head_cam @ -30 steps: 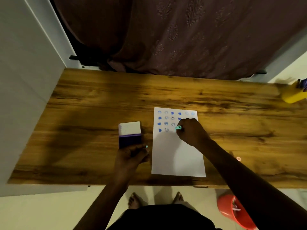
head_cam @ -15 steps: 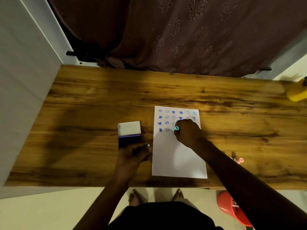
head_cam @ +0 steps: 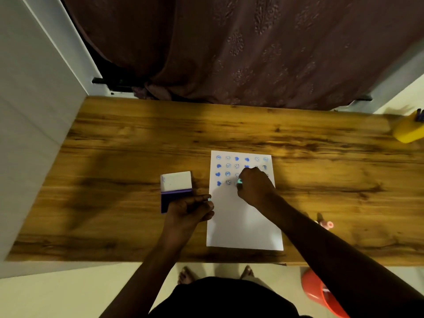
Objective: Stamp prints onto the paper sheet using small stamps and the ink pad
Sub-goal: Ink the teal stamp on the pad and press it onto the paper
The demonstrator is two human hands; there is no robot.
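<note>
Stamp (head_cam: pixel 239 181) pinched upright in the right hand (head_cam: pixel 254 188) presses the paper sheet (head_cam: pixel 243 221); bare paper lies nearer the body. Left hand (head_cam: pixel 191 208), grasping another stamp (head_cam: pixel 209 199), touches the ink pad (head_cam: pixel 176 191).

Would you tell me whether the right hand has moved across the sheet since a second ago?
Yes: the right hand slid left along the paper sheet's fourth row.
</note>
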